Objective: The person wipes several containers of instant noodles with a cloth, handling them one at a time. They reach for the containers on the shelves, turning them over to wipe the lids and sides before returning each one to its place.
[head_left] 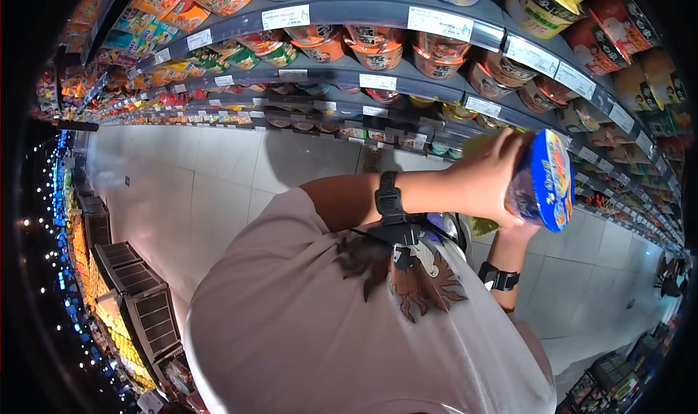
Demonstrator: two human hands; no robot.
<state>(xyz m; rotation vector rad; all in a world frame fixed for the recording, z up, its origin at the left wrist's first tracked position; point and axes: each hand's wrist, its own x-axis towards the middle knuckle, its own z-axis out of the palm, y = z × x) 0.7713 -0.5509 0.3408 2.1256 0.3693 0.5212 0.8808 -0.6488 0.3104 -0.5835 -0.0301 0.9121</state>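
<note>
At the front of the shelving (349,12), head view: a blue-lidded cup (554,181) is held out ahead of the chest, tipped on its side, lid turned toward the right of the view. The left grip (488,180) is closed round the cup's wall from the side away from the lid, fingers bent over it; the wall was probably favoured because a curved side is more easily clasped, and the lid's face is thereby left uncovered. The right grip (519,231) is set just below the cup, near its lower edge; a steadying role seems likely, but whether it is pinched or merely rested there cannot be told. Something green (480,227) is partly hidden behind the left grip, not identifiable. On the shelves, bowls (374,50) are stacked in columns behind price labels (440,22), presumably to be kept sorted by kind.
</note>
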